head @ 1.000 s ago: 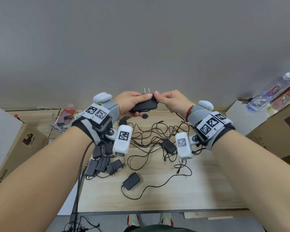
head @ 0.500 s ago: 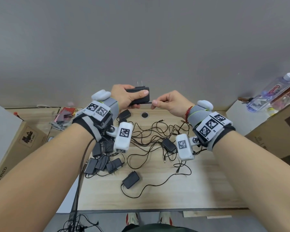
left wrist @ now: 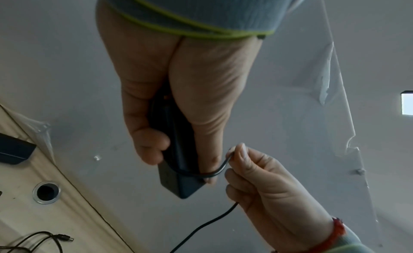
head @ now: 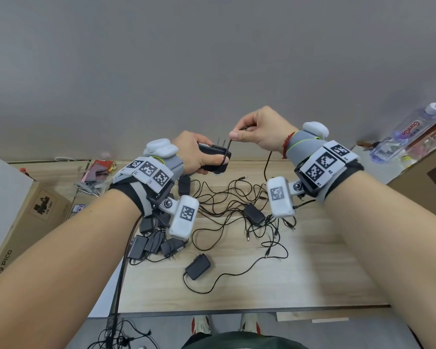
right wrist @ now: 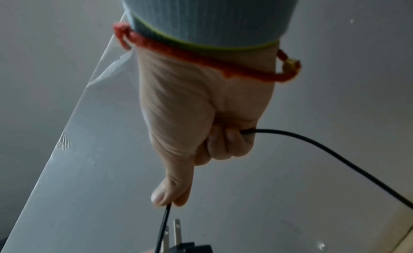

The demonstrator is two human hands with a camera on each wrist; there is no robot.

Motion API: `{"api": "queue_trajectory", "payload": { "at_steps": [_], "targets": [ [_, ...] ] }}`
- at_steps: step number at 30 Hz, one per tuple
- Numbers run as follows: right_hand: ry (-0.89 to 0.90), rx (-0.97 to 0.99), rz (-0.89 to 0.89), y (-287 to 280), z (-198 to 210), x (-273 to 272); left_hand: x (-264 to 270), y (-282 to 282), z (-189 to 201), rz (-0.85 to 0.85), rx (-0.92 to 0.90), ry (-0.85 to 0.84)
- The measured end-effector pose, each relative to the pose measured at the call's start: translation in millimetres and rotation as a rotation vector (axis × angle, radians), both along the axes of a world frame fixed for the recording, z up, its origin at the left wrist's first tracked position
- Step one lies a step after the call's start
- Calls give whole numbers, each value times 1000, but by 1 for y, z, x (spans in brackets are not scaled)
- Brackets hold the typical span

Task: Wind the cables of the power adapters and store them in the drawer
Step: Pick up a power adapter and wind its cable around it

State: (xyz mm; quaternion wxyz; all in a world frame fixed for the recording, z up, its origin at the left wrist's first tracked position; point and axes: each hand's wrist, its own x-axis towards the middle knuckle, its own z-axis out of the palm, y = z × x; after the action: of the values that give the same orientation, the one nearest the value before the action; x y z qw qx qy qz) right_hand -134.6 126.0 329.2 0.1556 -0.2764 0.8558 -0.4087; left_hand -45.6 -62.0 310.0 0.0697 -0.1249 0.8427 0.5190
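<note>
Over the desk (head: 325,273) by the grey wall, near its far edge, our left hand (head: 194,154) clamps fingers round a black power adapter (head: 213,157), prongs up. Our right hand (head: 262,132) pinches its cable (left wrist: 220,170) between thumb and forefinger, just beside the prongs.

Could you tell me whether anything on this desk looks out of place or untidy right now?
Yes: the loose cables lie tangled across the desk, criss-crossing between unwound adapters. The adapter in the left hand looks intact, its cable pinched by the right hand.
</note>
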Motion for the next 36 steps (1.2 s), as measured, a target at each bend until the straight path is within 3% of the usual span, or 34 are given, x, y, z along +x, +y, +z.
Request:
{"api": "queue_trajectory", "payload": {
  "at_steps": [10,17,23,30,36],
  "targets": [
    [-2,-72,-57,-4,-8,-1,13,11,13,-116,78,58],
    [-67,-145,-110,-10,-39,17,7,6,22,-4,164,200],
    [-70,-21,34,-21,-47,46,-1,0,21,115,187,232],
    [-40,55,115,-22,-23,52,-7,-19,8,170,72,157],
    [30,-53,76,-17,-2,35,2,-19,2,80,-94,102]
  ]
}}
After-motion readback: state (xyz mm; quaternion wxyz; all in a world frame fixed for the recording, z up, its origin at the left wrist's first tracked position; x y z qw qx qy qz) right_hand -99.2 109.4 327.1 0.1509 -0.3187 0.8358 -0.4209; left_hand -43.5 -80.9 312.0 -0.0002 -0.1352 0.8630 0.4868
